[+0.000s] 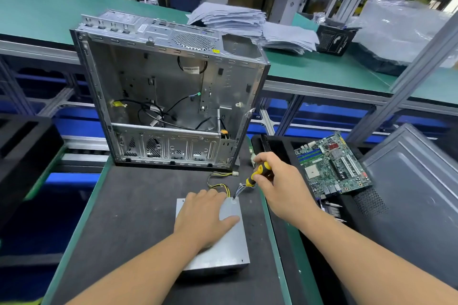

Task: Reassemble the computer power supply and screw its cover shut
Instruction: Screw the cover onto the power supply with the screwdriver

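A grey metal power supply [230, 245] lies flat on the dark mat [128, 218], its cover on top. My left hand [204, 218] presses flat on the cover with fingers spread. My right hand [280, 181] grips a yellow and black screwdriver [255, 176], tilted down to the left. Its tip sits at the far right corner of the cover [233, 198]. Yellow and black wires [218, 184] run out from the supply's far edge toward the case.
An open, empty computer case [171, 91] stands upright just beyond the supply. A green motherboard [332, 163] lies in a black foam tray at the right, beside a grey side panel [411, 190]. Paper stacks [230, 17] and plastic bags sit on the far green bench.
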